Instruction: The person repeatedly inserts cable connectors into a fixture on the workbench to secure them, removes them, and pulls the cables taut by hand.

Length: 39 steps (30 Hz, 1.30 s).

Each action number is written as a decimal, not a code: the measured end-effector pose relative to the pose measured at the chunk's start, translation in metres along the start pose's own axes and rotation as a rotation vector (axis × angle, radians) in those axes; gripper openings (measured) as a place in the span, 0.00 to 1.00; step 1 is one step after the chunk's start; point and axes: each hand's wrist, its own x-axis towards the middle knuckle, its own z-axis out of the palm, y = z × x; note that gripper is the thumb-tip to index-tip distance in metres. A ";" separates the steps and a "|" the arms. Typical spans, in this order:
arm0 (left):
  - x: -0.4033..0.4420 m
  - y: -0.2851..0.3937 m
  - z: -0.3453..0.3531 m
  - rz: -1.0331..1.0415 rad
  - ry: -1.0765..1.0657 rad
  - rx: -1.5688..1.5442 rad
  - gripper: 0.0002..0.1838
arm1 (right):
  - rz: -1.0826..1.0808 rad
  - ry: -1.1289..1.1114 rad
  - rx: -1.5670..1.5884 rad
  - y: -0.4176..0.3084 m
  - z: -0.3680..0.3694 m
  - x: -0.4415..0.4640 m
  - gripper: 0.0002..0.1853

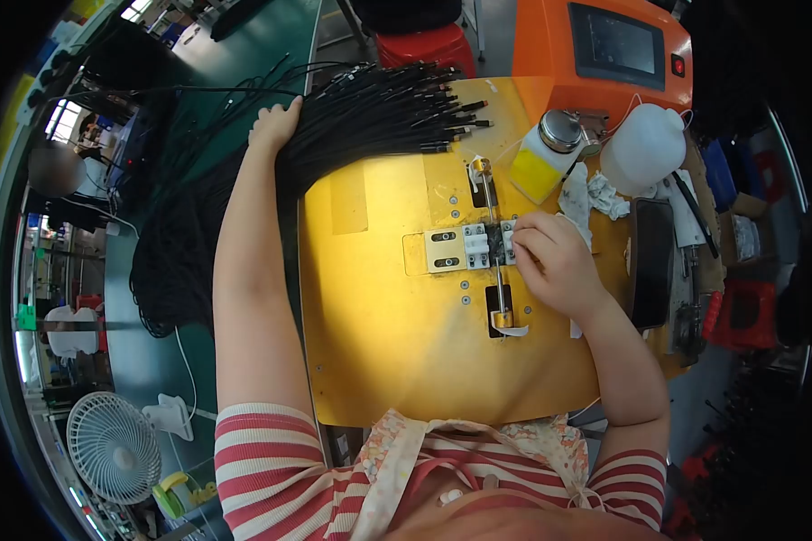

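Observation:
My left hand point(275, 124) rests at the left edge of a thick bundle of black cables point(361, 117), its fingers curled; a thin black cable passes by the fingertips. Many cable ends with small connectors point right. My right hand point(550, 261) is beside the white and metal fixture point(474, 247) in the middle of the yellow work plate point(379, 334). Its thumb and fingers are pressed together at the fixture's right block, and what they hold, if anything, is too small to make out. A metal rod point(491, 194) crosses the fixture.
An orange machine with a screen point(618, 43) stands at the back right. Near it are a jar with yellow liquid point(546, 158), a white bottle point(643, 149), crumpled tissue point(607, 197) and a dark phone-like object point(651, 261). A white fan point(115, 448) is lower left.

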 end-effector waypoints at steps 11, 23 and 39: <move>-0.118 -0.006 -0.037 0.271 -0.045 -0.152 0.27 | 0.097 -0.033 0.056 0.003 0.005 0.000 0.05; -0.240 0.070 -0.039 0.996 0.279 0.025 0.21 | 0.055 -0.022 0.018 0.006 0.008 -0.003 0.04; -0.282 0.092 -0.096 0.953 0.407 -0.315 0.16 | -0.040 0.074 -0.067 0.001 0.001 -0.002 0.09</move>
